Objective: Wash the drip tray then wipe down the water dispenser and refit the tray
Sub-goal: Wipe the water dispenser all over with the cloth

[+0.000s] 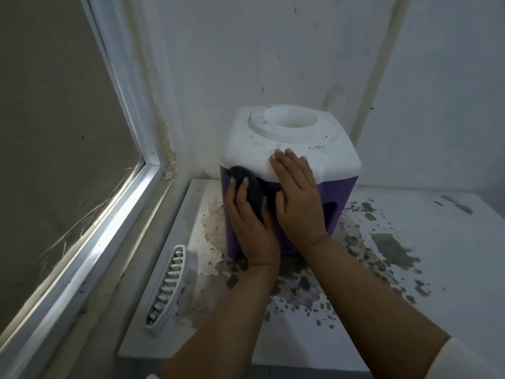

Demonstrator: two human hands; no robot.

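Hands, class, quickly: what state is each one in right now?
Left hand: presses a dark grey cloth against the purple-and-white plastic water dispenser.
Right hand: open, flat on dispenser.

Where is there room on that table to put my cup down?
Free: the tabletop right of the water dispenser, and the near edge beside the right forearm. Crowded: the left strip, with the drip tray, and the front, where both hands work.

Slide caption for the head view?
Left hand wipes purple dispenser with dark cloth; right hand steadies it; drip tray aside.
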